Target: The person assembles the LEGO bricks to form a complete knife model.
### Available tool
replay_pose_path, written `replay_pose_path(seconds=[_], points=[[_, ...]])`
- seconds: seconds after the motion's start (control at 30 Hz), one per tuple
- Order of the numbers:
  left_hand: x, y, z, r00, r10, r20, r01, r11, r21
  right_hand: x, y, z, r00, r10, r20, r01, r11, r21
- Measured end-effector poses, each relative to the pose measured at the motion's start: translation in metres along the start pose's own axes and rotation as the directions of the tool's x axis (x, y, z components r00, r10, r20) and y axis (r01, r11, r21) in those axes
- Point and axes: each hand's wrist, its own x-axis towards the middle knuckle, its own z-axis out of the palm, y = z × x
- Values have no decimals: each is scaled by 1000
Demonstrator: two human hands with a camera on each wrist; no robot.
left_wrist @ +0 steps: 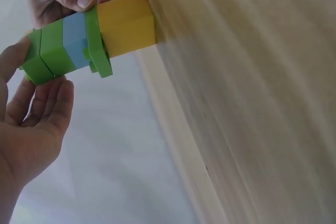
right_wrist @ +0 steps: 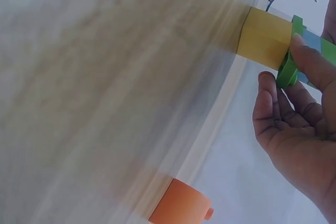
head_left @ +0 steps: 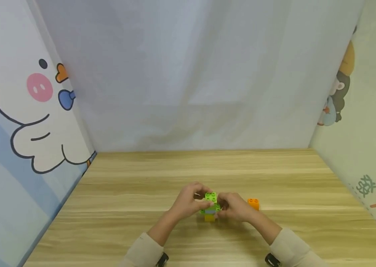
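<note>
A tower of toy building bricks stands on the wooden table. At its base is a yellow brick (left_wrist: 126, 24), topped by a wider flat green plate (left_wrist: 97, 45), then a light blue brick (left_wrist: 75, 39) and two bright green bricks (left_wrist: 56, 48) at the top. My left hand (head_left: 188, 202) grips the green bricks between thumb and fingers. From the other side my right hand (head_left: 236, 207) pinches the jutting end of the green plate, its thumb on top and a finger beneath in the right wrist view.
One orange brick (head_left: 253, 203) sits on the table (head_left: 134, 185) just right of my right hand. A pale curtain (head_left: 188, 74) hangs along the back edge. Printed cartoon panels flank the table at left (head_left: 14, 148) and right (head_left: 358, 148).
</note>
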Motion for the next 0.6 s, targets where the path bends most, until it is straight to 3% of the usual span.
replay_pose_path(seconds=[0.27, 0.6], points=[[-2, -1, 1, 1000, 10, -12, -10, 1000, -17, -1, -3, -2, 1000, 3, 1, -3, 1000, -4], [-2, -5, -1, 1000, 18, 20, -18, 1000, 12, 1, -3, -3, 1000, 3, 2, -2, 999, -53]])
